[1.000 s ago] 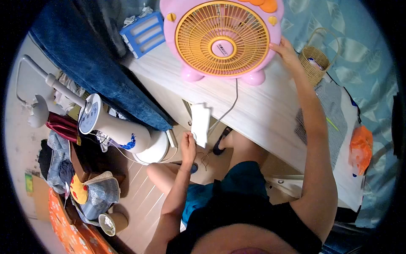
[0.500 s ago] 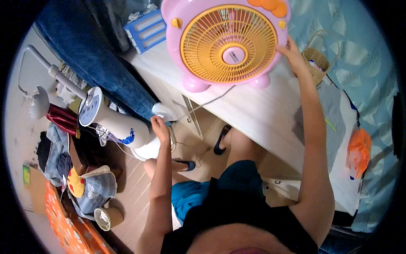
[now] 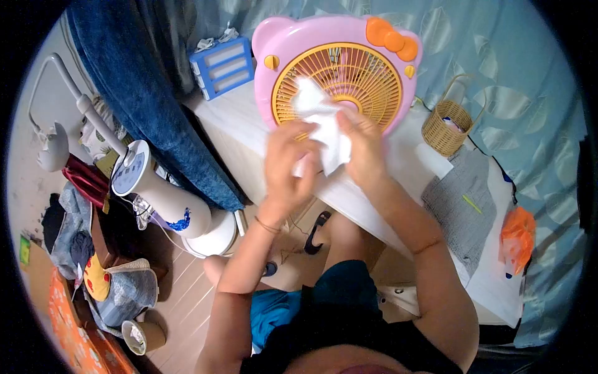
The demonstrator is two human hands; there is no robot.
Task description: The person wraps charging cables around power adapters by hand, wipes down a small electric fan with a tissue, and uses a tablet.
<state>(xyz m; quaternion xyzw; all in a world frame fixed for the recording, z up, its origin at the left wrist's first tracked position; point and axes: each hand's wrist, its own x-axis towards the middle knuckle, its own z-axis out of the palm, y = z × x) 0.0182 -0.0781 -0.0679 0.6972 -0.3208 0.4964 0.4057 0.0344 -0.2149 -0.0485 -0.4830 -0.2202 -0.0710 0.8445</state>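
A white cloth or tissue [image 3: 333, 143], blurred by motion, hangs crumpled in front of the fan. My right hand [image 3: 364, 146] is closed on its right side, thumb uppermost. Just left of it, my left hand [image 3: 288, 163] has its fingers curved and apart, their tips at the cloth's edge; some smearing hides the exact contact. Behind both hands stands a pink fan [image 3: 336, 31] with a yellow-orange grille, bear-like ears and an orange bow. The cloth and my hands cover the grille's lower middle.
A blue drawer box [image 3: 224, 67] stands left of the fan on the white table [image 3: 233, 124]. To the right are a wicker basket [image 3: 445, 128], a grey cloth [image 3: 464, 209] and an orange bag [image 3: 518, 237]. A white lamp-armed appliance [image 3: 187, 212] stands on the floor at left.
My right hand has left the fan's side and now grips the white cloth. My left hand has risen from beside the table to the front of the fan. The fan appears lower in view.
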